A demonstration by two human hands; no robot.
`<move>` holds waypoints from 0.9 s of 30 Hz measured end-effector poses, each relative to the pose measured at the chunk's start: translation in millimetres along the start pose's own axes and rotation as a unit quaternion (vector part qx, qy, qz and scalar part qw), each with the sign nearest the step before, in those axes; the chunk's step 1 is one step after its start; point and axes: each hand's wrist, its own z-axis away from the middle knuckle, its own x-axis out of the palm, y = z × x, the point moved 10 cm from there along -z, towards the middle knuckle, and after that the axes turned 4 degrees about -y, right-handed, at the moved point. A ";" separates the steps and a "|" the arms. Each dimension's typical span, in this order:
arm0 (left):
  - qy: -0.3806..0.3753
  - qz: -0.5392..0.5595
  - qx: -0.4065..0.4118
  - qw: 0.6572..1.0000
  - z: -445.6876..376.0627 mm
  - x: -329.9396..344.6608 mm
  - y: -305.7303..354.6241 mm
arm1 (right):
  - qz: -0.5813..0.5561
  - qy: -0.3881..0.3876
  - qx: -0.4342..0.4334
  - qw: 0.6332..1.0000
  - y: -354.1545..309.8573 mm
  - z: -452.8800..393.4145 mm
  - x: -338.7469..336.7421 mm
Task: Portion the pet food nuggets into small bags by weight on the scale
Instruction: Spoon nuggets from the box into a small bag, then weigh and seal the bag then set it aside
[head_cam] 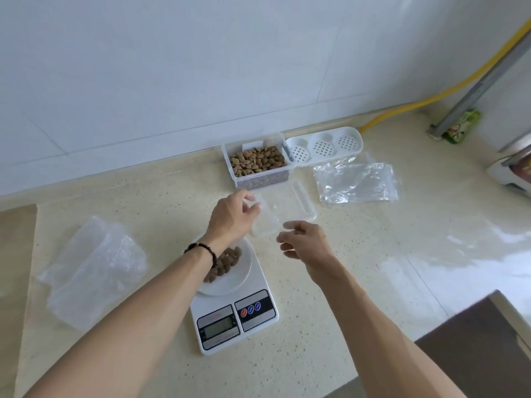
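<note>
Left hand (233, 214) pinching clear small bag (265, 222); right hand (305, 242) loosely curled just beside bag. Scale (234, 317) with nuggets (224, 264) beneath left wrist; nugget container (258, 163) beyond, on worktop (373, 268).

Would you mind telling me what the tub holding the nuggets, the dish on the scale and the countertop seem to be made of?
Tub: clear plastic, probably; the nuggets show through its wall. Dish: glossy white, ceramic or plastic, hard to say which. Countertop: polished cream stone or composite, judging by its fine speckles and the window glare.
</note>
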 end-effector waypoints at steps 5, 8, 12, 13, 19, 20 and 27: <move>0.037 0.101 0.049 0.993 9.0 -50.4 36.5 | -0.158 -0.072 -0.031 0.984 -33.8 9.2 10.9; 0.028 0.136 0.069 0.988 18.7 -70.3 54.4 | -0.154 -0.092 -0.036 0.983 -50.3 18.4 14.7; 0.029 0.139 0.104 0.984 30.8 -89.4 83.0 | -0.060 -0.030 -0.106 0.992 -85.7 31.2 -1.5; 0.027 0.131 0.111 0.985 32.5 -92.6 89.3 | -0.036 -0.012 -0.133 0.990 -96.5 36.2 -7.0; 0.033 0.122 0.158 0.979 38.7 -107.5 119.4 | 0.003 -0.006 -0.218 0.976 -136.2 69.6 -22.0; 0.031 0.122 0.163 0.978 39.7 -106.3 124.1 | 0.009 -0.015 -0.228 0.973 -142.3 73.6 -21.4; -0.019 0.174 0.169 0.970 46.5 -87.3 143.6 | 0.197 0.093 -0.257 0.942 -169.0 93.7 -43.5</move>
